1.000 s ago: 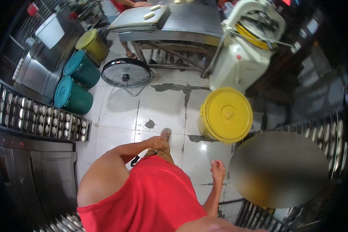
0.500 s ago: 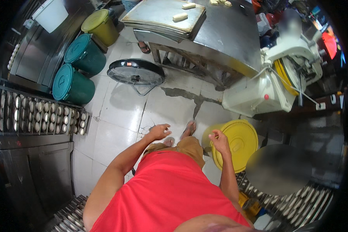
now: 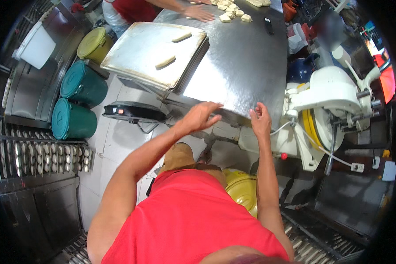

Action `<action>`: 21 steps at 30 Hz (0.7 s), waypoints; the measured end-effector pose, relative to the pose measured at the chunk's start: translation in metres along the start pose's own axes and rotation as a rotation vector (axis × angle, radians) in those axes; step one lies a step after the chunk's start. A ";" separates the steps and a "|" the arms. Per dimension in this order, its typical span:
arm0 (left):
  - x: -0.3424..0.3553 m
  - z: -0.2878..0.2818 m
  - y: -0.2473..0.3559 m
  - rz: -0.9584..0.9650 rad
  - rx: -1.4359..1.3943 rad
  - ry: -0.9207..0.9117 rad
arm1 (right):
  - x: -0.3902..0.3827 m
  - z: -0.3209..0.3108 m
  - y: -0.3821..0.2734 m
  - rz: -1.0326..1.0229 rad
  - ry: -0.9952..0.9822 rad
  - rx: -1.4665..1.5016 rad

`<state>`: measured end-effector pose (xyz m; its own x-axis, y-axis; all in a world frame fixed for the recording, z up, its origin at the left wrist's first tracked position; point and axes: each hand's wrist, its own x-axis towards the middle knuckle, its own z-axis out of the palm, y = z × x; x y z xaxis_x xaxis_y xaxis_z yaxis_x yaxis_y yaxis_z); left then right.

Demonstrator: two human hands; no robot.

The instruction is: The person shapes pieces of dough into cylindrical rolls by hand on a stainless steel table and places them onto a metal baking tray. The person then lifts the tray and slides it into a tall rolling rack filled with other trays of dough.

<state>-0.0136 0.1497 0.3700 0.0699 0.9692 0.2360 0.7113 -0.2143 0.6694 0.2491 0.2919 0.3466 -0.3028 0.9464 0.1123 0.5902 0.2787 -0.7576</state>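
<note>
My left hand (image 3: 202, 116) reaches forward with thumb and fingers apart, holding nothing, close to the near edge of the steel table (image 3: 237, 75). To its right my right hand (image 3: 260, 119) is raised with loosely bent fingers and nothing in it, also at that edge. On the table's left stands a stack of metal baking trays (image 3: 132, 48). Two rolled dough pieces lie on the top tray, a nearer one (image 3: 165, 61) and a farther one (image 3: 181, 37). Several cut dough lumps (image 3: 226, 16) sit at the table's far side.
A co-worker's hand (image 3: 200, 13) rests flat by the dough. A white machine (image 3: 334, 92) stands at the right. A fan (image 3: 134, 111), green bins (image 3: 75, 119) and a yellow-lidded bucket (image 3: 242, 189) are on the floor. Racks of dough rolls (image 3: 44, 154) stand left.
I have moved forward to the table. Both my hands have risen from beside my body to the table's near edge. A co-worker's arms have come into view at the far side.
</note>
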 end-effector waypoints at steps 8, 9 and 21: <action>0.315 -0.036 -0.130 -0.085 0.208 0.224 | 0.126 0.034 0.054 -0.216 0.069 -0.400; 0.352 -0.039 -0.158 -0.094 0.271 0.298 | 0.144 0.037 0.059 -0.278 0.112 -0.428; 0.542 -0.001 -0.328 -0.308 0.490 0.446 | 0.148 0.023 0.028 0.029 0.007 -0.506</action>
<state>-0.2093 0.7449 0.2789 -0.4015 0.8127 0.4222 0.8913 0.2406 0.3844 0.2038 0.4362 0.3273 -0.2767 0.9556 0.1017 0.8876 0.2947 -0.3541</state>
